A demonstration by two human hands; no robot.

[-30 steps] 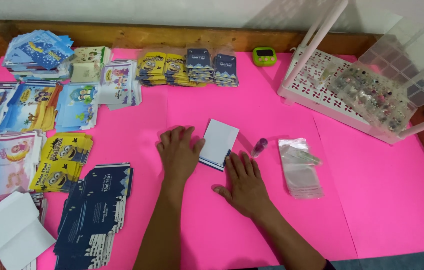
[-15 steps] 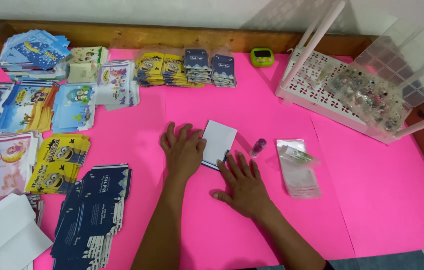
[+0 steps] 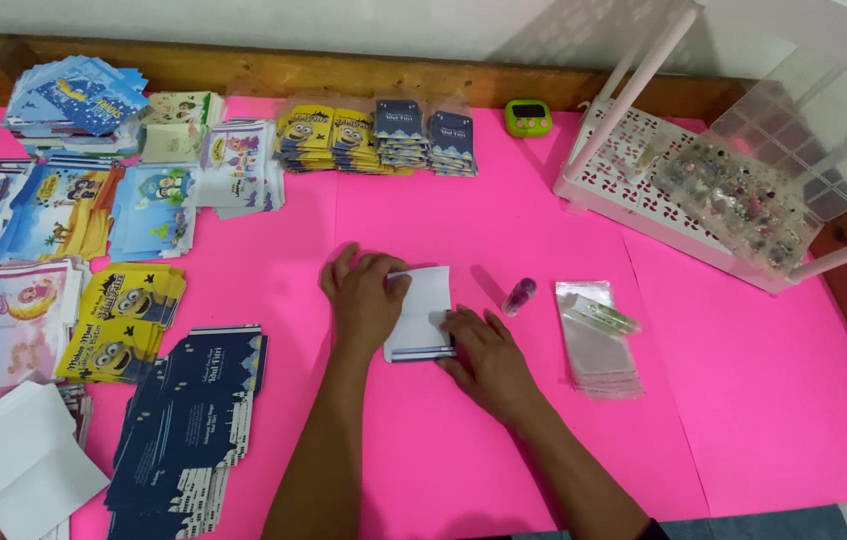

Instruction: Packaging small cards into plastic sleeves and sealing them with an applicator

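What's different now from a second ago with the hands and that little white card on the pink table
Both hands have closed in on the white card. The left hand, which lay flat beside it, now presses its left edge, and the right hand has slid up to its lower right corner. The card now lies squarer, with a dark striped lower edge showing. The small purple tube, the clear sleeves and the card stacks stayed put.

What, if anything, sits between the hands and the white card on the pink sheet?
Nothing visible does. The left hand and right hand both rest directly on the white card. The small purple tube lies apart, off to the right.
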